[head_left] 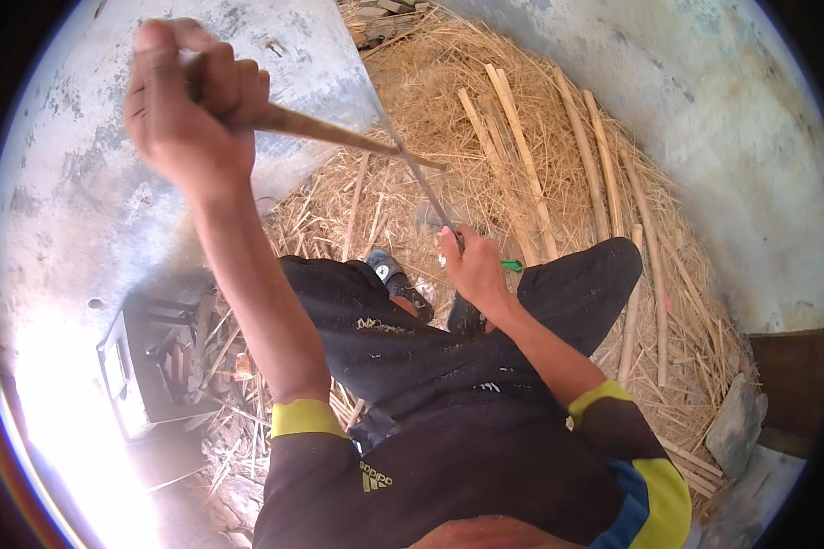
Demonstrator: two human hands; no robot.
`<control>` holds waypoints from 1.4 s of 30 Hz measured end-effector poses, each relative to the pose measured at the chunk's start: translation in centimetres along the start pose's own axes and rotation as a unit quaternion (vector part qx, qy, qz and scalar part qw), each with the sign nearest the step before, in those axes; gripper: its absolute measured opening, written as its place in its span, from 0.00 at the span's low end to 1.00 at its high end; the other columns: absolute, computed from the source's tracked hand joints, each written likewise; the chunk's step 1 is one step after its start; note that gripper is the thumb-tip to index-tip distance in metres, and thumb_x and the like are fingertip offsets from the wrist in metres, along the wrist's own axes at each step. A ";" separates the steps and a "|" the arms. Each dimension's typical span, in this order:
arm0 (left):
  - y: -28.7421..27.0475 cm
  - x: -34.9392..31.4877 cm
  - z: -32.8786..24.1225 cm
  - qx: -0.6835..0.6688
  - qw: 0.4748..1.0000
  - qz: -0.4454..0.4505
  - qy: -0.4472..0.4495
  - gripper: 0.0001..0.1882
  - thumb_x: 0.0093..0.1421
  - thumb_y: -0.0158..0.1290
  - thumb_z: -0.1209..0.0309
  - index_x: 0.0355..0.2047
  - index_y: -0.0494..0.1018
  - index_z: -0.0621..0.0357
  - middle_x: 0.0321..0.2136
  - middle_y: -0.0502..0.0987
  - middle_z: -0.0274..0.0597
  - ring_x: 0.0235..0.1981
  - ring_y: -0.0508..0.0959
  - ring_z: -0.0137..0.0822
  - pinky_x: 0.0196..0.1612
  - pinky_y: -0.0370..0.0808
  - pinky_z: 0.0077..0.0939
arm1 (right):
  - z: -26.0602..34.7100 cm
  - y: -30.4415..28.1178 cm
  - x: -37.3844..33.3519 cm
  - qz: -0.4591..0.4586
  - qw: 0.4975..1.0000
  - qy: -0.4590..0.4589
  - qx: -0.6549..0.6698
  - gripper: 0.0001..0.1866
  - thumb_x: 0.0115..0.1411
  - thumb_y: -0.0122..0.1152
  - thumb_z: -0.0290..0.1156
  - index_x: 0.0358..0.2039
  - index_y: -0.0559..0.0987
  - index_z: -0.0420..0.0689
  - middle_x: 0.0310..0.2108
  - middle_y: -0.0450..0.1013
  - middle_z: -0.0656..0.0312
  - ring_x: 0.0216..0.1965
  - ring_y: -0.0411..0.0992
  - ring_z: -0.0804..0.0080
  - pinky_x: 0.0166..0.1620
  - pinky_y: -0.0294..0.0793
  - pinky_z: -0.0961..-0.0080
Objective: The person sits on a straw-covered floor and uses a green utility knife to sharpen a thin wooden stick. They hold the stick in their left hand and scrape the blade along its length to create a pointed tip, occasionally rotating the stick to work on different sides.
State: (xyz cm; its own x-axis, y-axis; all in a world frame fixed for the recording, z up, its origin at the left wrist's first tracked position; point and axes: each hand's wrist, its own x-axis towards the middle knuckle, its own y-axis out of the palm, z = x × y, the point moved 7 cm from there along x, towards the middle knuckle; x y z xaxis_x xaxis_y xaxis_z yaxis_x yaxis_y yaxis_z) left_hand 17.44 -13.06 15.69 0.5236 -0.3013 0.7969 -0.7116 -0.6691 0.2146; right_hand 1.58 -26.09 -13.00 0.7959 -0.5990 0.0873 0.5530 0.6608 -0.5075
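My left hand (188,110) is raised at the upper left, its fingers wrapped round one end of a brown wooden stick (325,130). The stick slants down to the right, its far end over the heap of shavings. Between my knees, my right hand (476,265) is closed on a knife with a long, narrow blade (421,181). That blade points up and away to the left and crosses the stick near the stick's far end; whether they touch, I cannot tell. A green piece (511,265) sticks out beside my right hand, perhaps part of the handle.
Straw-like shavings (421,73) cover the floor. Long pale wooden strips (526,151) and round sticks (581,151) lie on them to the right. Plastered walls (705,119) curve round both sides. A dark box-shaped object (156,375) stands at left; a stone (737,425) lies at lower right.
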 end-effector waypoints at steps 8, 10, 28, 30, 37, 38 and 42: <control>-2.3 -0.5 -0.4 0.051 0.994 -0.101 -0.009 0.19 0.70 0.44 0.61 0.26 0.69 0.60 0.09 0.50 0.26 0.10 0.43 0.20 0.16 0.42 0.23 | 7.2 -5.3 0.2 -0.030 0.996 -0.067 0.044 0.21 0.65 0.51 0.43 0.28 0.75 0.34 0.15 0.70 0.44 0.18 0.71 0.44 0.24 0.66 0.52; -2.5 -0.8 -0.4 0.020 0.997 -0.080 -0.014 0.19 0.70 0.44 0.60 0.26 0.69 0.61 0.08 0.50 0.26 0.10 0.43 0.20 0.16 0.42 0.23 | 7.9 -5.9 -1.2 -0.089 0.984 -0.127 0.091 0.22 0.65 0.50 0.44 0.28 0.75 0.34 0.15 0.70 0.46 0.16 0.70 0.45 0.23 0.66 0.54; 1.4 -0.3 1.0 -0.005 0.995 0.089 -0.033 0.19 0.72 0.34 0.63 0.32 0.70 0.60 0.08 0.48 0.25 0.09 0.43 0.20 0.15 0.42 0.23 | 0.7 -4.5 0.4 0.049 0.991 0.076 0.100 0.31 0.67 0.44 0.53 0.21 0.72 0.36 0.11 0.64 0.54 0.11 0.63 0.58 0.23 0.66 0.61; 2.1 0.3 1.1 -0.050 0.988 0.141 -0.041 0.19 0.72 0.34 0.63 0.33 0.71 0.61 0.08 0.48 0.25 0.09 0.43 0.20 0.15 0.43 0.23 | -1.1 -2.7 -0.4 0.164 0.881 0.267 0.355 0.31 0.68 0.42 0.56 0.22 0.70 0.40 0.08 0.59 0.65 0.07 0.57 0.70 0.19 0.65 0.68; 2.7 0.5 2.4 -0.092 0.974 0.198 -0.066 0.19 0.72 0.32 0.64 0.36 0.71 0.60 0.09 0.49 0.26 0.09 0.44 0.22 0.15 0.44 0.24 | -1.4 -2.5 -1.8 0.099 0.853 0.248 0.449 0.29 0.68 0.43 0.56 0.23 0.68 0.43 0.10 0.54 0.72 0.09 0.52 0.85 0.16 0.57 0.83; 2.4 0.3 1.7 -0.079 0.974 0.199 -0.071 0.19 0.72 0.32 0.64 0.36 0.71 0.60 0.09 0.49 0.26 0.09 0.44 0.22 0.15 0.45 0.23 | 1.2 -3.8 -1.7 0.061 0.883 0.166 0.434 0.28 0.68 0.43 0.54 0.22 0.69 0.42 0.10 0.55 0.72 0.09 0.52 0.85 0.16 0.57 0.83; 2.6 0.9 2.1 -0.076 0.971 0.217 -0.062 0.19 0.72 0.32 0.63 0.37 0.71 0.60 0.09 0.48 0.26 0.10 0.46 0.22 0.16 0.47 0.22 | 6.6 -9.1 -1.2 -0.132 0.944 -0.167 0.251 0.22 0.70 0.43 0.41 0.22 0.69 0.39 0.10 0.60 0.63 0.10 0.59 0.77 0.17 0.57 0.78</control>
State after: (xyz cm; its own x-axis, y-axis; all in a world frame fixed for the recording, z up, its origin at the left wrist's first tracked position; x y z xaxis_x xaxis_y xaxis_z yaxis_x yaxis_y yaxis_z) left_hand 17.04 -16.54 15.80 0.2041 -0.6182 0.7590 -0.9339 -0.3555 -0.0384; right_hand -2.78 -28.40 -2.86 0.6005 -0.6521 0.4628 0.7234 0.6897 0.0332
